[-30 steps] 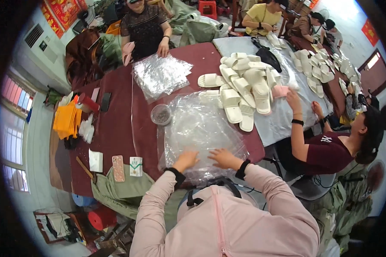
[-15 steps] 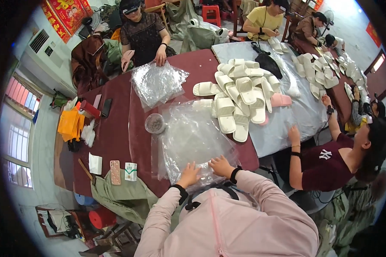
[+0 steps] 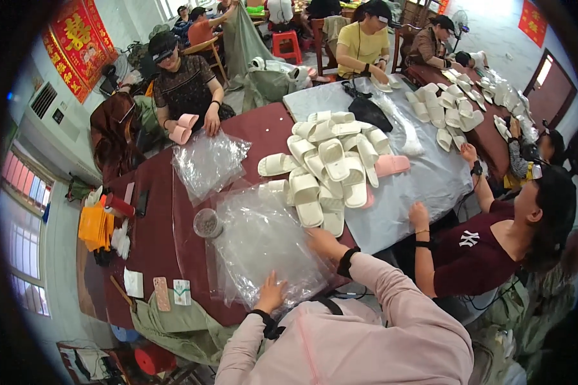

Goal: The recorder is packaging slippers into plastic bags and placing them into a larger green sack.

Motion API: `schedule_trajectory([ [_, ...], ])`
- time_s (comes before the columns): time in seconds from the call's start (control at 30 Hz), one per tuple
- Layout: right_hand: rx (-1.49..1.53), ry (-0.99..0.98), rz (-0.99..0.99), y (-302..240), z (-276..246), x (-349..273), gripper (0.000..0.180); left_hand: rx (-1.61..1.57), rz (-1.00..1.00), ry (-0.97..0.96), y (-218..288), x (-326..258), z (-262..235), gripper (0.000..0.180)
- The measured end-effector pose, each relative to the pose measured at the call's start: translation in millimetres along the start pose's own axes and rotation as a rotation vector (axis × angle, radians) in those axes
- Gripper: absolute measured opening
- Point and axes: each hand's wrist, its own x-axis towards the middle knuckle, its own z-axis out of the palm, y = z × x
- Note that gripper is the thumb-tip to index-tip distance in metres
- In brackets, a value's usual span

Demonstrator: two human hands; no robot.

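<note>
A stack of clear plastic bags (image 3: pixel 260 247) lies on the maroon tabletop in front of me. On its near edge rests my left hand (image 3: pixel 271 294), open with the fingers stretched out. My right hand (image 3: pixel 326 245) is farther right, beside the bags' right edge and just below the toe of a cream slipper (image 3: pixel 305 199). Its fingers point toward the pile and look loosely extended, though their tips are hard to make out against the slipper. The heap of cream slippers (image 3: pixel 334 160) spreads ahead and right, with a pink slipper (image 3: pixel 392 165) at its right side.
A clear round tub (image 3: pixel 207 223) stands left of the bags. Across the table, a person holds a pink slipper (image 3: pixel 183 128) by another bag stack (image 3: pixel 210 163). At right sits a person in maroon (image 3: pixel 494 247). A phone (image 3: pixel 162 294) and an orange bag (image 3: pixel 96 226) lie leftward.
My right hand has left the bags and moved forward to the slipper pile; my left stays at the bags. The person opposite has raised a pink slipper. My view has tilted up.
</note>
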Motion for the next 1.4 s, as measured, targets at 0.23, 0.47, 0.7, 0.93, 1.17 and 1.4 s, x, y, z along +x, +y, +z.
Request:
schedule_trajectory([
  [0.23,0.286,0.672,0.359,54.6,-82.7,71.0,0.055,0.034,-0.034,-0.011,2.9,2.3,4.2,0.054],
  [0.47,1.414,0.447,0.661,107.1,-101.3,119.6,0.059,0.087,-0.071,0.039,19.0,-4.6,-10.0,0.049],
  [0.7,1.392,0.317,0.568,109.3,-90.0,126.0,0.034,-0.084,-0.099,0.137,19.9,-13.0,-8.1,0.057],
  [0.93,1.554,0.356,0.198,101.2,-143.6,113.5,0.018,-0.020,-0.067,0.152,12.0,-4.3,4.1,0.053],
  [1.17,1.656,0.363,-0.053,39.7,-200.9,26.9,0.036,-0.021,-0.092,0.029,4.7,2.8,-6.0,0.052],
  [1.4,1.473,0.255,-0.054,-29.1,-184.5,-33.0,0.040,-0.109,0.001,-0.006,-21.6,20.6,11.9,0.050],
])
